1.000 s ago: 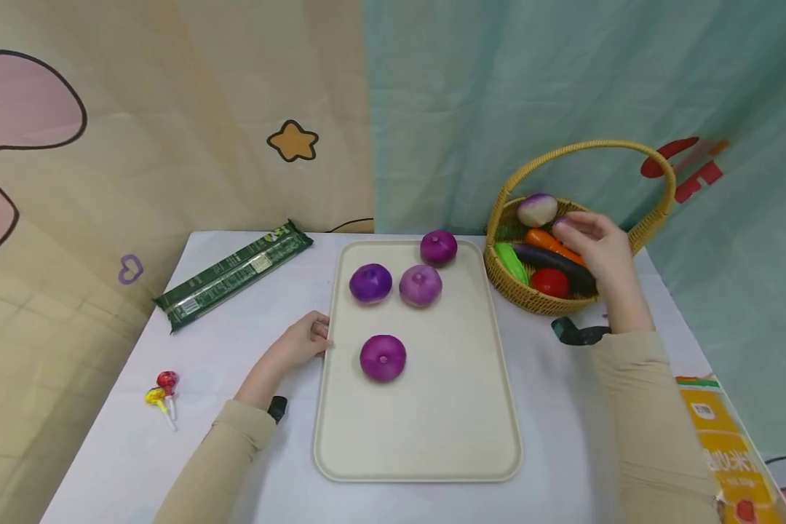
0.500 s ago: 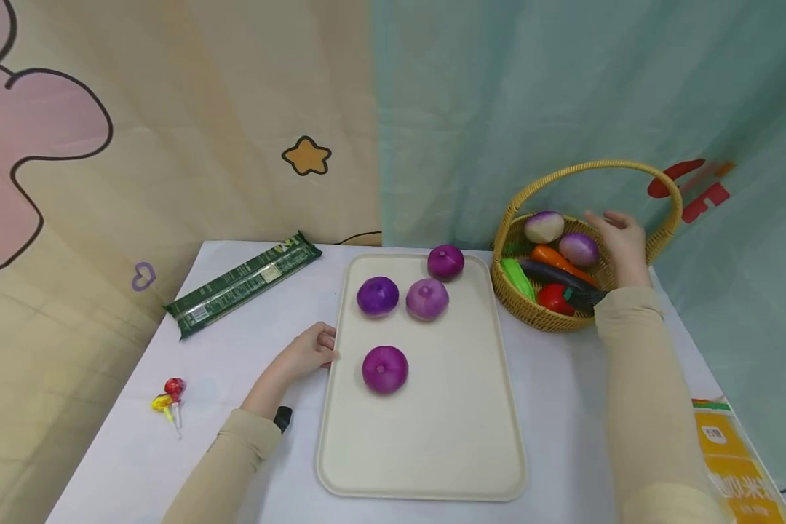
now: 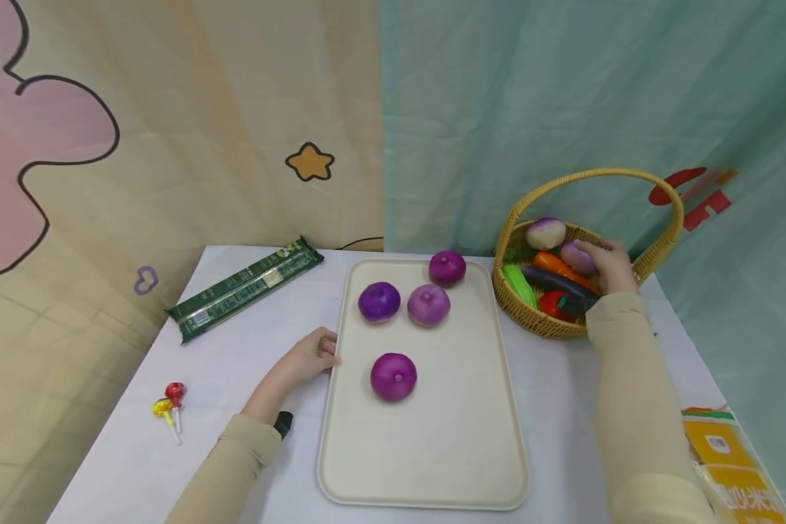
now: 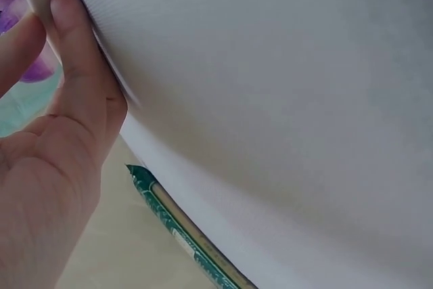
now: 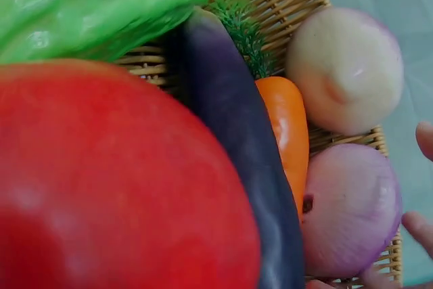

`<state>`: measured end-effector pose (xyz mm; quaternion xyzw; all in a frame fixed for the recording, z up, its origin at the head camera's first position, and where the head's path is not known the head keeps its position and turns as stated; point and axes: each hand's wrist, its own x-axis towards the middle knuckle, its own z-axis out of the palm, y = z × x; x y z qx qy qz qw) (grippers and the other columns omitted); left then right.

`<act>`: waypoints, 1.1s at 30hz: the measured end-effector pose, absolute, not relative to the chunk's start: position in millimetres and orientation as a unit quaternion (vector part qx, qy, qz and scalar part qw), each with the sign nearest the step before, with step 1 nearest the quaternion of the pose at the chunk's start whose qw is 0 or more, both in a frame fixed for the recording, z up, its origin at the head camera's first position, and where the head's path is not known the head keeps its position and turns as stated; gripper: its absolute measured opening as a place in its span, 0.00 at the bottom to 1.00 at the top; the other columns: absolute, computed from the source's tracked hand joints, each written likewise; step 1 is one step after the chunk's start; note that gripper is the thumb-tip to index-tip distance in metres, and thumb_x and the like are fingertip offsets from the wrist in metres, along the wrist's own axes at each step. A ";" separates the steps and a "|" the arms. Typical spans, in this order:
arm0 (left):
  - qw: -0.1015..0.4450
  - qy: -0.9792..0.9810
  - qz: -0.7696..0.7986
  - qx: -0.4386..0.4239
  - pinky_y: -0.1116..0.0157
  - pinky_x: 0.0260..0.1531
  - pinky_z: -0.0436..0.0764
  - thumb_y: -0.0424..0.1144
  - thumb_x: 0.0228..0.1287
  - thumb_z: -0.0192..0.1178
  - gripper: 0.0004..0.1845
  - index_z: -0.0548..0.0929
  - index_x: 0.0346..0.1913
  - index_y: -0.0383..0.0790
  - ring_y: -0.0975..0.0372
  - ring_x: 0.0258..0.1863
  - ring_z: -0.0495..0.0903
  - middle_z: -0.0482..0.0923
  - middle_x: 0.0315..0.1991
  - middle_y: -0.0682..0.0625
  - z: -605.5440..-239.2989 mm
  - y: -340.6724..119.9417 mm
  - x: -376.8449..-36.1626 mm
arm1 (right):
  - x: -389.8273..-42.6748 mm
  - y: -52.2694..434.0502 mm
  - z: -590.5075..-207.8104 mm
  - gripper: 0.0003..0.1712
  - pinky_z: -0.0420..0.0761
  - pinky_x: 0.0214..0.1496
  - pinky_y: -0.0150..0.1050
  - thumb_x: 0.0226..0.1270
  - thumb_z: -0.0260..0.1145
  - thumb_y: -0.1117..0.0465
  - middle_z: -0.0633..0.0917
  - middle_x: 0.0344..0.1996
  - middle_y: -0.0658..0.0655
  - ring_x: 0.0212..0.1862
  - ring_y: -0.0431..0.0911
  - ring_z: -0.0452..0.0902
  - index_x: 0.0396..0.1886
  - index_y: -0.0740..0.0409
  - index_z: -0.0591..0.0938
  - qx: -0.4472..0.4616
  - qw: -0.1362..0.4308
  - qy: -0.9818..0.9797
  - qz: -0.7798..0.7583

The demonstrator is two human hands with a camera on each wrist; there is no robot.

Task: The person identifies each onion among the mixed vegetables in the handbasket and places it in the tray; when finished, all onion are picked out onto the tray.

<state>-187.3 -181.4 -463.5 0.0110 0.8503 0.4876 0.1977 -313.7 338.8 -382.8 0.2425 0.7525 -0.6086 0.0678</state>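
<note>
In the head view my left hand (image 3: 309,356) pinches the left rim of a cream tray (image 3: 458,437), thumb on the inner side and fingers outside, as the left wrist view shows. On the tray lie several purple onions: one near the middle (image 3: 394,377), others toward the far end. My right hand (image 3: 612,266) reaches into a wicker basket (image 3: 530,320), its fingers around a pale purple onion (image 5: 348,211). Beside that onion sit a white and purple turnip-like vegetable (image 5: 345,69), an orange vegetable (image 5: 284,123), an eggplant (image 5: 233,120), a red tomato (image 5: 101,187) and a green bumpy vegetable (image 5: 101,5).
The basket's tall handle (image 3: 592,173) arches above its contents. A long green packet (image 3: 245,291) lies at the back left. Two lollipops (image 3: 170,407) lie at the left, and a yellow bag (image 3: 727,466) at the right edge. A curtain (image 3: 498,109) hangs behind the table.
My right hand had lifted off the pale onion, fingers spread, and has come back down onto it. The middle onion on the tray has rolled slightly right. My left hand stays at the rim.
</note>
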 end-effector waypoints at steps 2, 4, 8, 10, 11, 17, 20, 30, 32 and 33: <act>0.195 0.852 0.485 0.014 0.64 0.35 0.86 0.22 0.63 0.58 0.19 0.69 0.56 0.23 0.61 0.32 0.77 0.74 0.36 0.42 -464.8 -180.7 -187.4 | -312.2 340.4 -385.8 0.52 0.57 0.80 0.47 0.71 0.58 0.44 0.50 0.78 0.61 0.74 0.48 0.55 0.80 0.57 0.39 0.240 0.076 0.750 -0.612; 0.194 0.854 0.482 0.014 0.64 0.35 0.87 0.23 0.63 0.58 0.19 0.70 0.56 0.23 0.60 0.33 0.78 0.74 0.37 0.41 -466.2 -179.1 -186.8 | -310.3 342.3 -388.9 0.47 0.59 0.79 0.47 0.70 0.59 0.45 0.67 0.68 0.58 0.64 0.44 0.66 0.78 0.58 0.49 0.240 0.077 0.744 -0.619; 0.201 0.854 0.479 0.005 0.64 0.35 0.87 0.23 0.64 0.58 0.19 0.70 0.57 0.25 0.59 0.33 0.79 0.75 0.38 0.41 -468.9 -175.5 -182.4 | -308.5 343.5 -396.1 0.29 0.64 0.76 0.43 0.68 0.64 0.48 0.73 0.38 0.40 0.40 0.33 0.71 0.63 0.54 0.67 0.259 0.069 0.734 -0.624; 0.203 0.853 0.481 0.004 0.64 0.35 0.87 0.23 0.64 0.58 0.19 0.71 0.57 0.25 0.59 0.33 0.79 0.75 0.39 0.41 -469.7 -174.3 -179.5 | -309.6 341.1 -399.2 0.29 0.65 0.76 0.41 0.67 0.65 0.49 0.72 0.38 0.39 0.41 0.33 0.70 0.62 0.53 0.66 0.278 0.054 0.723 -0.630; 0.202 0.852 0.483 0.000 0.64 0.35 0.87 0.23 0.64 0.58 0.19 0.71 0.57 0.25 0.59 0.33 0.79 0.75 0.39 0.41 -470.2 -173.8 -178.1 | -311.0 339.3 -400.8 0.32 0.65 0.76 0.39 0.66 0.66 0.51 0.73 0.42 0.39 0.44 0.33 0.71 0.65 0.53 0.65 0.288 0.040 0.716 -0.635; 0.199 0.848 0.491 -0.012 0.63 0.36 0.87 0.22 0.63 0.58 0.18 0.71 0.56 0.25 0.60 0.33 0.79 0.75 0.38 0.42 -469.4 -173.4 -172.1 | -318.6 331.1 -408.0 0.55 0.60 0.75 0.28 0.64 0.67 0.52 0.55 0.74 0.50 0.70 0.38 0.56 0.77 0.57 0.41 0.335 -0.011 0.694 -0.637; 0.199 0.848 0.491 -0.013 0.63 0.36 0.87 0.22 0.63 0.58 0.18 0.71 0.56 0.25 0.60 0.33 0.79 0.75 0.38 0.42 -468.4 -174.7 -171.1 | -317.0 331.6 -408.9 0.56 0.60 0.75 0.28 0.65 0.66 0.50 0.52 0.74 0.51 0.70 0.39 0.55 0.77 0.57 0.37 0.334 0.007 0.695 -0.637; 0.191 0.860 0.473 0.007 0.64 0.35 0.86 0.23 0.64 0.57 0.18 0.70 0.56 0.25 0.59 0.32 0.79 0.75 0.38 0.41 -465.4 -176.1 -178.7 | -313.6 330.4 -385.6 0.54 0.59 0.79 0.38 0.68 0.58 0.42 0.56 0.73 0.58 0.68 0.45 0.58 0.78 0.65 0.42 0.276 0.049 0.745 -0.605; 0.190 0.863 0.468 0.003 0.63 0.35 0.86 0.23 0.64 0.57 0.18 0.70 0.56 0.25 0.59 0.33 0.79 0.75 0.39 0.41 -463.5 -177.1 -181.1 | -314.5 327.9 -377.3 0.56 0.57 0.80 0.42 0.68 0.56 0.38 0.49 0.76 0.61 0.71 0.49 0.55 0.77 0.67 0.40 0.270 0.065 0.761 -0.587; 0.191 0.862 0.470 0.000 0.63 0.36 0.86 0.23 0.65 0.57 0.18 0.70 0.57 0.25 0.59 0.34 0.79 0.75 0.39 0.41 -461.9 -177.5 -181.8 | -314.4 326.0 -373.2 0.57 0.56 0.80 0.44 0.68 0.55 0.37 0.47 0.77 0.63 0.73 0.51 0.53 0.77 0.68 0.39 0.263 0.072 0.769 -0.578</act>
